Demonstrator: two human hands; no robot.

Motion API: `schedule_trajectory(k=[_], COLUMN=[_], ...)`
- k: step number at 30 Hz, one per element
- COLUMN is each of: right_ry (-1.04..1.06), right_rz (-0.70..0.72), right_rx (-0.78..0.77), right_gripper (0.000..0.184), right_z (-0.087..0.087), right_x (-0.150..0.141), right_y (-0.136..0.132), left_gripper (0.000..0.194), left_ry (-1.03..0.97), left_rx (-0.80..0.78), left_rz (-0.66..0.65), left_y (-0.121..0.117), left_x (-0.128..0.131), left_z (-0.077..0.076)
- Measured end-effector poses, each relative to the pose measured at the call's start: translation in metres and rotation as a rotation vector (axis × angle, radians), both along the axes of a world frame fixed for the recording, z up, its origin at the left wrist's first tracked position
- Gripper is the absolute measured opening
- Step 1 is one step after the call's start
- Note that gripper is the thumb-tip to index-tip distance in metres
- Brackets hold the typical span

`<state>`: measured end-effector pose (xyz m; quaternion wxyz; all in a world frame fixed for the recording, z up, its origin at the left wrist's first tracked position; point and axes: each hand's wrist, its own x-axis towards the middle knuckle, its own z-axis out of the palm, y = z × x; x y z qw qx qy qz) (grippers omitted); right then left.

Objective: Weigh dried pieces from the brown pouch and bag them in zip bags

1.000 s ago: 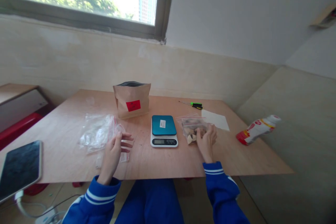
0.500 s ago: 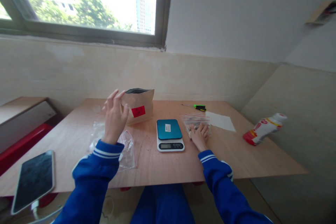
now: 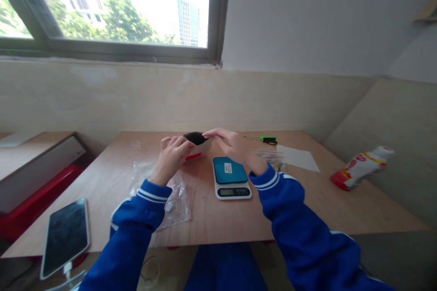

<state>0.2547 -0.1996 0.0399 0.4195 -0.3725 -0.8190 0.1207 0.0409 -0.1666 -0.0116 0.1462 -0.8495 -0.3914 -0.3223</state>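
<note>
Right hand (image 3: 229,144) left clear bag at 3 o'clock — now both hands pinch brown pouch (image 3: 198,146) rim; left hand (image 3: 172,154) fingers curled. Pouch mouth open, dark inside, red label.

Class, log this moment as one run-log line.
left hand: on paper bag rim | right hand: on rim | bag mouth: open | scale: bare

No text can be made out. A white label (image 3: 228,168) is seen on the blue scale (image 3: 231,177) at the centre of the frame, and a red label (image 3: 193,157) on the brown paper bag (image 3: 198,145), but both are too small to be read.
</note>
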Motion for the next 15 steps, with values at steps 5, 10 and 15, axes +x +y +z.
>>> schedule_trajectory(k=[5, 10, 15], right_ry=[-0.366, -0.449, -0.529], right_rz=[0.088, 0.092, 0.034], right_rx=[-0.225, -0.289, -0.380], right_gripper=[0.034, 0.040, 0.025], right_z=[-0.010, -0.015, -0.039], right_x=[-0.019, -0.017, -0.026], right_y=[0.013, 0.009, 0.019], left_gripper=[0.017, 0.023, 0.021], left_ry=[0.040, 0.036, -0.001], left_rx=[0.033, -0.032, -0.029], left_rz=[-0.056, -0.128, -0.132], left_y=[-0.030, -0.048, -0.054], left_x=[-0.005, -0.009, -0.006], left_z=[-0.017, -0.036, -0.048])
